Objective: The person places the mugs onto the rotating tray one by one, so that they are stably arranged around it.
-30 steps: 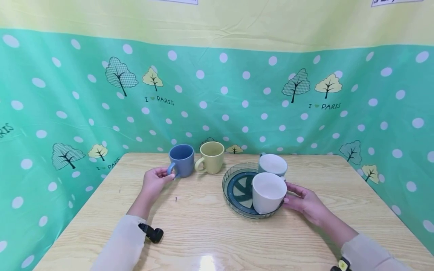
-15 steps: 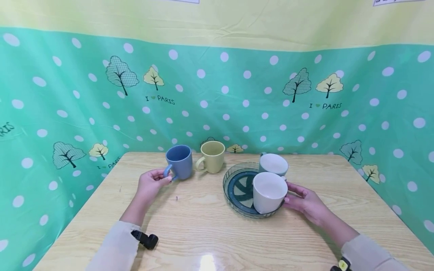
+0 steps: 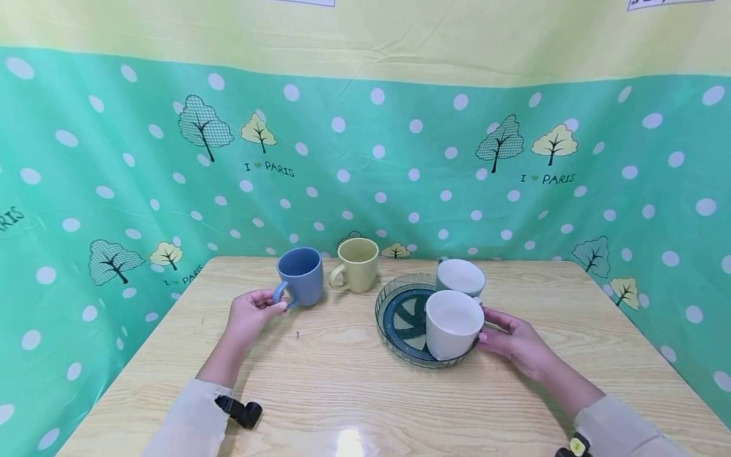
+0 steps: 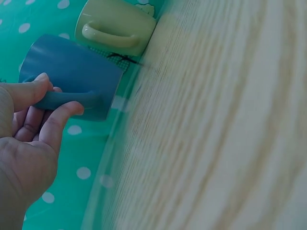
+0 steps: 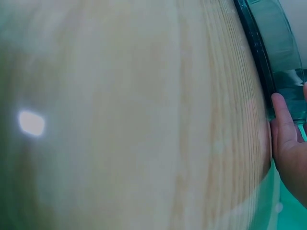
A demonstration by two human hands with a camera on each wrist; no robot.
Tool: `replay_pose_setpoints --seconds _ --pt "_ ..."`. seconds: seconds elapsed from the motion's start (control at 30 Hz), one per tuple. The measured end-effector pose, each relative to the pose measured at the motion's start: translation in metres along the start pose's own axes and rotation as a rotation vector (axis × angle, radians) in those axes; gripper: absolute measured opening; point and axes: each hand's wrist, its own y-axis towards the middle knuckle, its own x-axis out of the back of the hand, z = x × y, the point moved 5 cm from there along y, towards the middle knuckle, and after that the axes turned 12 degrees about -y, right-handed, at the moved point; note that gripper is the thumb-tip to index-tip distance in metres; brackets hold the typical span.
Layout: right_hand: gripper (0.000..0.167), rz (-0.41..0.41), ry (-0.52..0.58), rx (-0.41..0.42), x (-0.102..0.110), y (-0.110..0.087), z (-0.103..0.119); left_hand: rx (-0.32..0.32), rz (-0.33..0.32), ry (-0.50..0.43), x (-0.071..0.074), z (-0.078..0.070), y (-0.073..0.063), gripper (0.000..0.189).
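My left hand [image 3: 248, 317] pinches the handle of a blue mug [image 3: 302, 279] on the left side of the table. In the left wrist view, thumb and fingers close around the handle of the blue mug [image 4: 67, 67]. A pale yellow mug [image 3: 358, 263] stands just right of it, handle toward the left. My right hand [image 3: 516, 343] touches the outer side of a round, clear teal tray [image 3: 408, 358], fingers extended. Inside the tray a white mug [image 3: 454, 330] leans at the near right, its handle by my fingertips. Behind it sits a blue-grey mug [image 3: 459, 279] with a white inside.
A light wood-grain table [image 3: 342, 393] fills the space in front of me. Behind and beside it hangs a green and yellow polka-dot cloth [image 3: 400, 158]. A tiny dark mark [image 3: 297, 334] shows on the tabletop between the left hand and the tray.
My left hand has drawn the blue mug left and toward me, widening its gap from the yellow mug. The right hand, the tray and its two mugs stay in place.
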Motion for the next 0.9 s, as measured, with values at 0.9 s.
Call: replay_pose_setpoints --seconds 0.9 --pt "0.077 0.004 0.005 -0.007 0.001 0.000 -0.001 -0.017 0.056 -0.034 -0.002 -0.012 -0.015 0.034"
